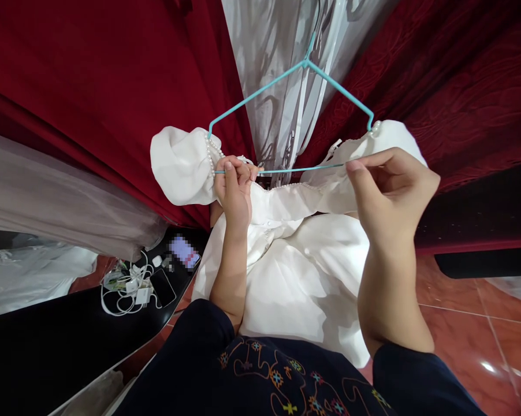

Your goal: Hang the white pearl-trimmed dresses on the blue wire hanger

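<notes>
Far left, crumpled, translucent white fabric (30,271) below a pale sheer curtain (61,190) in loose folds. In front of them, a glossy black surface (48,346) with a curved edge, carrying smooth white cables (133,271) in a loose tangle, a white adapter (143,296) with markings too small to read, a dark-screened phone (163,288) and, just beyond, a phone with a lit lilac screen (183,252), blurred into blocks. Behind, a plain, deep red curtain (91,86) in long folds. Next, the smooth white dress (304,277), hanging between both hands and down in front of the body, with a rounded puff sleeve (178,164) edged in pearl beads (210,153). Beside that sleeve, left hand (237,185) with its grip curled around the straight lower bar of a slim turquoise hanger (260,93), sloping arms reaching the dress at each shoulder. Behind the hanger, whitish draped fabric (263,52) with thin straps; below, a dark navy shirt (282,375) with multicoloured looping embroidery. Further right, right hand (386,190) with its grip pinching the same bar between thumb and forefinger, partly blocking the view of the second puff sleeve (401,138). Far right, dark red patterned fabric (420,81) above glossy reddish floor tiles (460,300) with pale joints.
</notes>
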`<action>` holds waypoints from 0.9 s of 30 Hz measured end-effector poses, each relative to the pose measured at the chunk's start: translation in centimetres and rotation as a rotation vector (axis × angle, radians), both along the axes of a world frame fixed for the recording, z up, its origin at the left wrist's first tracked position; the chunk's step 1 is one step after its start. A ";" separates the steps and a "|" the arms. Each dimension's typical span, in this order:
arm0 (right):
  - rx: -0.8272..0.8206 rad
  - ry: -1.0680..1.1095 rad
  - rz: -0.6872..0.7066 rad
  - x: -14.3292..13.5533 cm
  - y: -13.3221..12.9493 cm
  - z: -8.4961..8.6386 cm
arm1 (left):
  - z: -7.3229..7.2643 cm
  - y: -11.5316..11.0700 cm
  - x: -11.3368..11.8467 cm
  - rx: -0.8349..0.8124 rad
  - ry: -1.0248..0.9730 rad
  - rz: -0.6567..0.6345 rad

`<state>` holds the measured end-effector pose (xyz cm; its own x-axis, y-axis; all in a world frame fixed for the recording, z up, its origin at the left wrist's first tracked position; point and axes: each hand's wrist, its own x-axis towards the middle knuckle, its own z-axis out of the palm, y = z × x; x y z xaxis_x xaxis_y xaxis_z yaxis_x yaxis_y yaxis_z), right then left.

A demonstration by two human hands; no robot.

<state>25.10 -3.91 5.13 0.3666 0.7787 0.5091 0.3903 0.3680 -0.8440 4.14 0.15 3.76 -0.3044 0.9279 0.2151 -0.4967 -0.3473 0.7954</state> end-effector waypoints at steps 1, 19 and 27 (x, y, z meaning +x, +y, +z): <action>0.016 0.005 0.031 -0.5 -0.1 0.4 | 0.0 0.0 0.0 -0.010 -0.003 -0.008; 0.156 -0.438 0.036 -5.5 2.3 -3.5 | 1.3 -4.0 -3.6 -0.122 0.574 -0.314; 0.118 -0.455 0.015 -5.4 2.4 -3.7 | 3.5 -2.3 -5.5 0.296 0.705 0.509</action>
<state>19.65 -1.51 1.44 0.0754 0.7094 0.7008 0.7047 0.4593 -0.5408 -1.36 -2.13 7.27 -0.3696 0.5948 0.7139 0.3384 -0.6294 0.6996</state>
